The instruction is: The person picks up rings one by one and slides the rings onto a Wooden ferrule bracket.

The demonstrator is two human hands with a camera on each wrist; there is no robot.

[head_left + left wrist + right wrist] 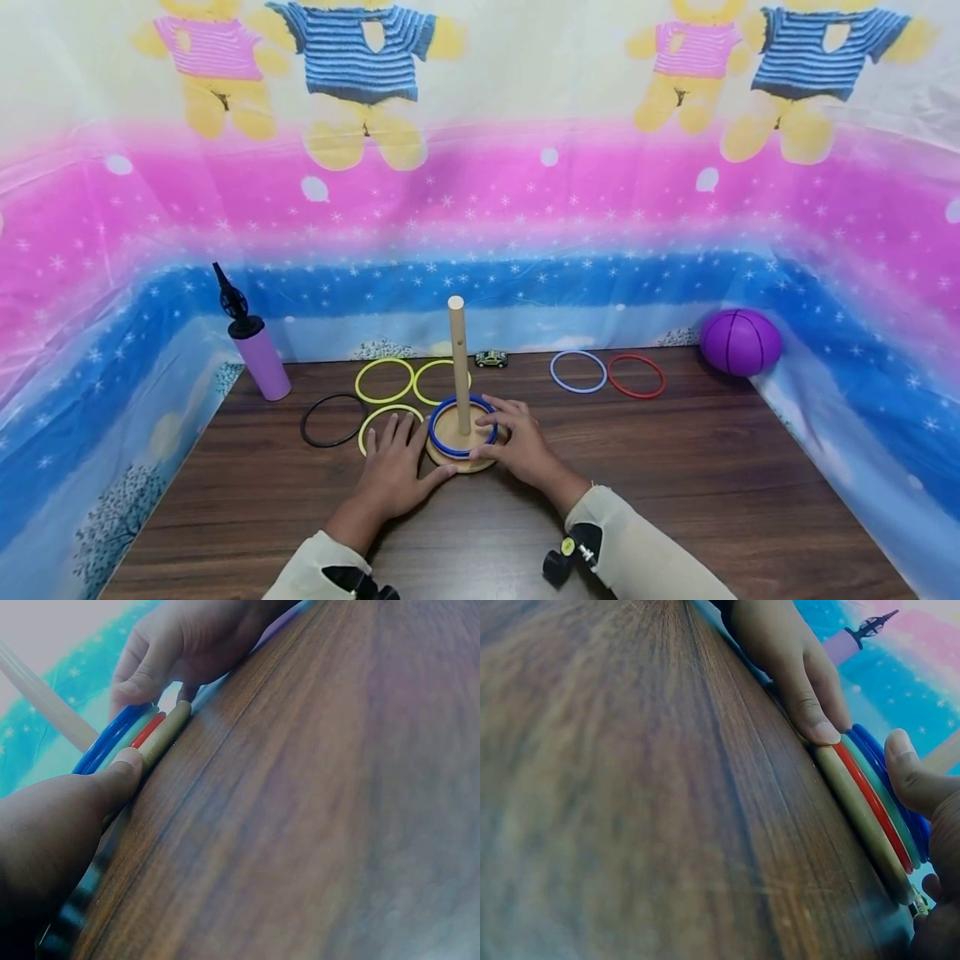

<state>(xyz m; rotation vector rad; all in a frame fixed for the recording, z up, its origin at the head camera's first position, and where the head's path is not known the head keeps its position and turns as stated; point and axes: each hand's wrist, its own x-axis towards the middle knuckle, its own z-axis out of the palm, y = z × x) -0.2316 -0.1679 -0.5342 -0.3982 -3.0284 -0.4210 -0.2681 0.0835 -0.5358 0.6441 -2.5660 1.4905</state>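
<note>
Blue rings (922, 832) lie uppermost on a stack around an upright wooden peg (460, 358), mid-table; the right-wrist view shows the layers beneath — a green ring (881, 791), a red ring (872, 799), then the round wooden base (862, 825), flat on the brown table (675, 500). The right hand (525, 450) holds the blue rings at their right side, thumb and fingers curved about the rim with a gap between them; how firmly it presses cannot be told. The left hand (393, 479) grasps nothing: its fingers are loosely spread on the stand's left, the thumb against the base's edge. Both forearms wear pale sleeves (645, 542).

Three yellow rings (385, 360) lie to the left and behind, the nearest partly covered by the left fingers, and a black ring (303, 425) lies farther left. A small toy car (491, 358) stands behind the peg, slightly to its right. Toward the right rear, a light-blue ring (581, 392) sits just beside a second red ring (637, 395).

At the table's far corners are a purple pump (258, 367), left — tilted, black nozzle up — and a purple ball (741, 342), right, before a patterned backdrop (480, 208).
</note>
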